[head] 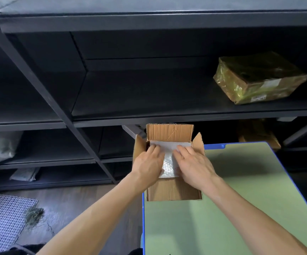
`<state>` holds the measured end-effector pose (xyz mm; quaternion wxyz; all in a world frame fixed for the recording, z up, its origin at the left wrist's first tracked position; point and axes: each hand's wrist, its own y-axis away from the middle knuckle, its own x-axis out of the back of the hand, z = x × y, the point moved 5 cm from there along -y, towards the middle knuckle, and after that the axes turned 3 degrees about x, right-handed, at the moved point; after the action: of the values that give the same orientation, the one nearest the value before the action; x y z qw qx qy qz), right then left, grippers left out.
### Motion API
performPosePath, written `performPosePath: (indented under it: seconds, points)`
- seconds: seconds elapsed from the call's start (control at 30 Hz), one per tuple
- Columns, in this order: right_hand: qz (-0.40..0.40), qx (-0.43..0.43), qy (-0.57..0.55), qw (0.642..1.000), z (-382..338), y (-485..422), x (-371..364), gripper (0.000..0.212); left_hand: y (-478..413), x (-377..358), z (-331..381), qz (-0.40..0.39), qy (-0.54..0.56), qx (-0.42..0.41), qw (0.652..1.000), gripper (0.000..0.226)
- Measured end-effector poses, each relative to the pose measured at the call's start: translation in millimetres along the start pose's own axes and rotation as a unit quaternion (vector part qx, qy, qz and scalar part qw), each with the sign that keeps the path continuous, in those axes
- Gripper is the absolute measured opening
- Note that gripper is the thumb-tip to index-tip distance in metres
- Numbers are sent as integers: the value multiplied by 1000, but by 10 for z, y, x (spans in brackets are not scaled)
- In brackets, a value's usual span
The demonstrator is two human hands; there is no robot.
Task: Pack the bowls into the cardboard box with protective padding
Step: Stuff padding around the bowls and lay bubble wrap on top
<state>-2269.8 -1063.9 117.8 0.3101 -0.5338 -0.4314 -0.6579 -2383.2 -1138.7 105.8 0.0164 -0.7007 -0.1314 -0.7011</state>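
The cardboard box (173, 190) sits at the far left corner of the pale green worktop (231, 199), close to its blue edge, with all its flaps standing open; the far flap (169, 132) rises upright against the dark shelving behind. Inside the box lies a sheet of bubble-wrap padding (169, 161), whitish and shiny, spread across the opening with its far edge up against the far wall. Both of the person's bare arms reach in from below. The left hand (148, 166) rests palm down on the left part of the padding, fingers stretched forward and flat, so its grip is released and it simply presses on the sheet. The right hand (193, 164) does the same on the right part, fingers straight and laid on the wrap, grip released too. A strip of padding shows between the two hands. From here I cannot tell what lies under the sheet. Behind the worktop stands a black shelf unit (149, 100), and on its middle board, well to the right, sits a parcel (259, 78) wrapped in yellowish film with a white label. Down on the floor to the left lies a mesh mat (3, 218).
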Motion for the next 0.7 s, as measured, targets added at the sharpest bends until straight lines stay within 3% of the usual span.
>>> performPosePath:
  seconds: [0.13,0.27,0.5,0.7]
  points:
    - [-105,-57,-52,991,125,-109,-131,78,-136,-71,-113,-74,-41,-19,996,77]
    - [-99,-40,-68,992,227,-232,-153,89,-219,-98,-236,-101,-6,-33,994,95]
    - [-63,-4,-39,997,223,-303,-185,85,-216,-157,-191,-21,-7,-32,999,94]
    - [-61,-11,-5,998,163,-310,-180,73,-216,-191,-251,-16,12,-25,999,93]
